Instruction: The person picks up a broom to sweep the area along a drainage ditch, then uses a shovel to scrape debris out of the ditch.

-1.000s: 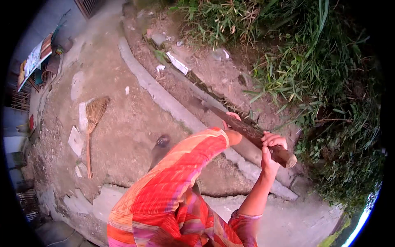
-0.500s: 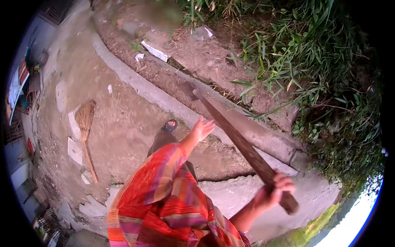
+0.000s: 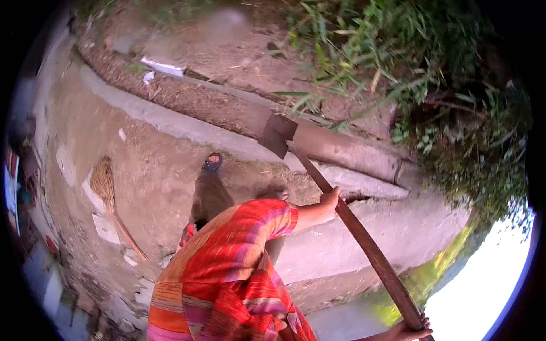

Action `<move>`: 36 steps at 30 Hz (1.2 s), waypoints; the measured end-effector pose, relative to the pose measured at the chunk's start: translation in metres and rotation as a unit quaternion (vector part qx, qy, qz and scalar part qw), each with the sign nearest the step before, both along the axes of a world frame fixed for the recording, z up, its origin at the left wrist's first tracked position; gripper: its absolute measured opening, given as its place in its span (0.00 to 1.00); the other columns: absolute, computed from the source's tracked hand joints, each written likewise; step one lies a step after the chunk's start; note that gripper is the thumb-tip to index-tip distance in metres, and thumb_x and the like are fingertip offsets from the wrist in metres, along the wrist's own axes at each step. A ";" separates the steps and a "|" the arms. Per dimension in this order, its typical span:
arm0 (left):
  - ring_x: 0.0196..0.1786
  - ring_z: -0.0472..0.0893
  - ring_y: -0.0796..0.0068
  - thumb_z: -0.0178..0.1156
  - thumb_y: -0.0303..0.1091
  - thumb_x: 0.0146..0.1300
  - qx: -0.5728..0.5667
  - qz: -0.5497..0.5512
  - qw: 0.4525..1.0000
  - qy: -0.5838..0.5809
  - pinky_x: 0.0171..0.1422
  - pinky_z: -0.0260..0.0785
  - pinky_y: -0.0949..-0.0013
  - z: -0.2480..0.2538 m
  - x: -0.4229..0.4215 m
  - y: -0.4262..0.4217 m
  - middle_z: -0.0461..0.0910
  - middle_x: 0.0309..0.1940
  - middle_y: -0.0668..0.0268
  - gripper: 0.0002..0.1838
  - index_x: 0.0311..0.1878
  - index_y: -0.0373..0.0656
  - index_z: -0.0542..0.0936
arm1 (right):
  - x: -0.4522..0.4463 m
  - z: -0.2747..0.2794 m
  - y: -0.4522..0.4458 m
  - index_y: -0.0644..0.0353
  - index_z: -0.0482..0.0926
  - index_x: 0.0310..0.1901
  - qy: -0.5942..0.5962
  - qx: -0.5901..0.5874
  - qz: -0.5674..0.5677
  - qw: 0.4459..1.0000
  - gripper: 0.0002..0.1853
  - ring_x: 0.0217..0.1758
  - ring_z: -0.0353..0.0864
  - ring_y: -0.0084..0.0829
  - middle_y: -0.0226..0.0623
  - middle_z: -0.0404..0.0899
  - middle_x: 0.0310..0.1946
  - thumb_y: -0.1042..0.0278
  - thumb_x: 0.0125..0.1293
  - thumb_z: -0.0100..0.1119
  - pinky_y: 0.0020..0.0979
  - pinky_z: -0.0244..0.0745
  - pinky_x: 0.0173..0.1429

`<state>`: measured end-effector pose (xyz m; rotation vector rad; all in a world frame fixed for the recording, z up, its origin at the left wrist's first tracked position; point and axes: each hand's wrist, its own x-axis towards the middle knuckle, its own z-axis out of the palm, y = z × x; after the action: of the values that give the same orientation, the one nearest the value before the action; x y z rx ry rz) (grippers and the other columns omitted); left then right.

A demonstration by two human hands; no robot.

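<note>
A hoe stretches diagonally across the head view, its long wooden handle (image 3: pixel 372 250) running from lower right up to a flat, squarish metal blade (image 3: pixel 278 135). My left hand (image 3: pixel 330 200) is closed round the handle's upper part, below the blade. Near the butt end, at the bottom right, my right hand (image 3: pixel 410 329) grips the same handle, partly cut by the view's dark edge. The blade is over the shallow soil-filled drain (image 3: pixel 227 116) and its concrete edge (image 3: pixel 170 122); whether it touches them I cannot tell.
A straw broom (image 3: pixel 105 184) lies on the dirt ground at left. Leafy plants (image 3: pixel 392 62) overhang the bank at upper right. A white strip (image 3: pixel 162 67) lies beside the drain. My sandalled foot (image 3: pixel 212 162) stands near the concrete edge.
My left hand was open and off the hoe; now it holds the handle. My right hand has moved down and right with the butt end, and the blade has turned flatter to view.
</note>
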<state>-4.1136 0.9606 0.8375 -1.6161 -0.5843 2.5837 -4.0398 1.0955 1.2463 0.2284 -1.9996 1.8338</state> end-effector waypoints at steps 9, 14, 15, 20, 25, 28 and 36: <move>0.23 0.71 0.75 0.54 0.43 0.57 -0.115 -0.268 0.955 0.050 0.28 0.67 0.66 0.023 -0.082 0.161 0.68 0.21 0.69 0.13 0.31 0.44 0.68 | -0.060 0.047 0.134 0.59 0.71 0.30 0.065 0.036 -0.115 0.991 0.13 0.34 0.71 0.28 0.31 0.72 0.27 0.57 0.61 0.47 0.32 0.66 0.47; 0.27 0.70 0.76 0.52 0.43 0.58 -0.132 -0.308 0.940 0.066 0.33 0.69 0.65 0.022 -0.155 0.247 0.68 0.24 0.71 0.12 0.31 0.45 0.68 | -0.156 0.045 0.305 0.61 0.72 0.32 0.051 0.013 -0.125 0.991 0.15 0.36 0.72 0.27 0.35 0.74 0.30 0.56 0.62 0.46 0.30 0.65 0.48; 0.30 0.70 0.76 0.52 0.44 0.58 -0.137 -0.332 0.931 0.064 0.34 0.68 0.65 0.014 -0.177 0.270 0.68 0.26 0.71 0.13 0.32 0.44 0.68 | -0.180 0.045 0.332 0.62 0.72 0.32 0.033 -0.006 -0.133 0.991 0.16 0.36 0.72 0.28 0.35 0.74 0.30 0.56 0.62 0.46 0.30 0.64 0.49; 0.35 0.71 0.73 0.52 0.46 0.58 -0.133 -0.279 0.948 0.078 0.38 0.69 0.62 0.062 -0.290 0.337 0.70 0.34 0.68 0.17 0.42 0.43 0.67 | -0.319 0.066 0.414 0.64 0.71 0.33 0.015 0.002 -0.214 0.977 0.16 0.42 0.69 0.30 0.38 0.72 0.34 0.56 0.61 0.46 0.31 0.61 0.51; 0.42 0.69 0.70 0.50 0.49 0.57 -0.164 -0.278 0.940 0.111 0.46 0.65 0.57 0.074 -0.399 0.382 0.68 0.42 0.68 0.21 0.47 0.45 0.66 | -0.444 0.076 0.455 0.69 0.71 0.40 0.012 -0.025 -0.218 0.975 0.21 0.45 0.69 0.33 0.42 0.72 0.37 0.54 0.61 0.46 0.33 0.60 0.54; 0.42 0.70 0.69 0.50 0.48 0.58 -0.179 -0.226 0.953 0.095 0.44 0.66 0.57 0.054 -0.455 0.391 0.69 0.40 0.66 0.19 0.46 0.46 0.67 | -0.508 0.053 0.459 0.67 0.69 0.47 0.005 -0.044 -0.167 0.985 0.18 0.50 0.68 0.33 0.42 0.71 0.44 0.61 0.61 0.47 0.34 0.59 0.58; 0.45 0.70 0.65 0.58 0.35 0.51 -0.069 -0.086 0.977 0.184 0.46 0.68 0.53 -0.025 -0.549 0.411 0.68 0.44 0.63 0.23 0.50 0.45 0.62 | -0.727 0.036 0.591 0.61 0.63 0.53 0.027 0.247 0.041 0.968 0.18 0.54 0.65 0.32 0.41 0.67 0.49 0.68 0.61 0.44 0.31 0.57 0.60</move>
<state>-4.6622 1.3720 0.8129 -1.1098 -0.2327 2.7382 -4.7667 1.6870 1.2823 0.5044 -2.4065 1.3227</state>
